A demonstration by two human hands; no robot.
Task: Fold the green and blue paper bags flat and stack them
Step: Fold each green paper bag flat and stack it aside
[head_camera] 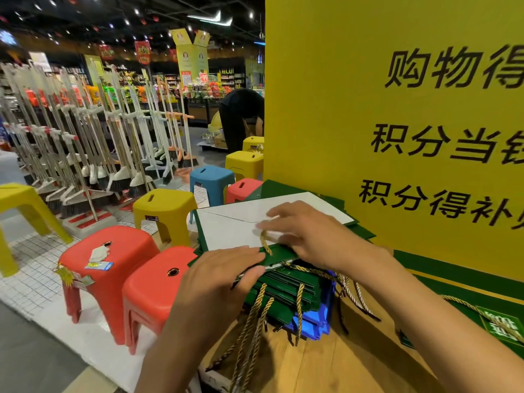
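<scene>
A stack of flattened green paper bags (286, 293) with gold rope handles lies on a wooden counter, with blue bags (314, 324) at the bottom of the pile. On top lies a bag (226, 231) with its white inside showing and a green edge. My left hand (224, 276) rests on the near green edge of that top bag, fingers straight, thumb at the stack's side. My right hand (300, 231) presses flat on the white surface, blurred, beside a gold handle (266, 245).
A tall yellow sign board (397, 109) stands right behind the stack. Red (105, 256), yellow (164, 205) and blue (211, 177) plastic stools crowd the floor to the left. Brooms hang on racks beyond. Another green bag (499, 324) lies at the right. A person bends over in the background.
</scene>
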